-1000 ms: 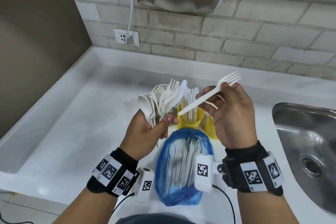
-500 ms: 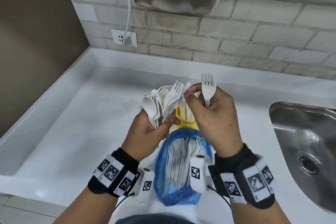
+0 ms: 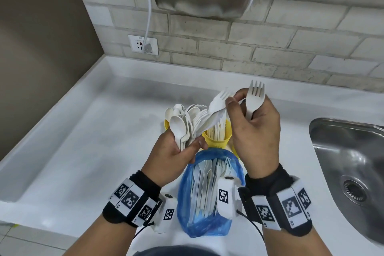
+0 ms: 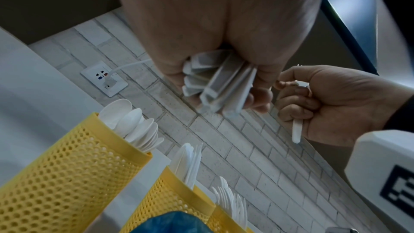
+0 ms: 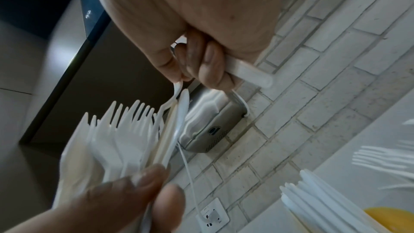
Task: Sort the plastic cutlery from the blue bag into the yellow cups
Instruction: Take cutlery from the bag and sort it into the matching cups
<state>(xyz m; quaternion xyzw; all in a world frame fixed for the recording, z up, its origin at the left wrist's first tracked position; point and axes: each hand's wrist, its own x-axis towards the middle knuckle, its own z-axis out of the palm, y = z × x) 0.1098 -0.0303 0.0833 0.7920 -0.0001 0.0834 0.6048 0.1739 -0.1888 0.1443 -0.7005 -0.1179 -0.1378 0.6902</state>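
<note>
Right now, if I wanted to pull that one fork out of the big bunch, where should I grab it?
Grab the fork by its head, from the right, as the right hand pinches it. Its prongs stick out above the bunch, while the left hand grips all the handles, so the lower ends are likely hard to reach.

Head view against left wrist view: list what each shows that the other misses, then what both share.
Only the head view shows the sink, the cutlery lying inside the blue bag, and the fork heads and spoon bowls fanned above the left hand.

Only the left wrist view shows the handle ends poking below that fist, and three yellow cups sorted into spoons, knives and forks.

Both show the right hand gripping a fork, and the wall socket.
</note>
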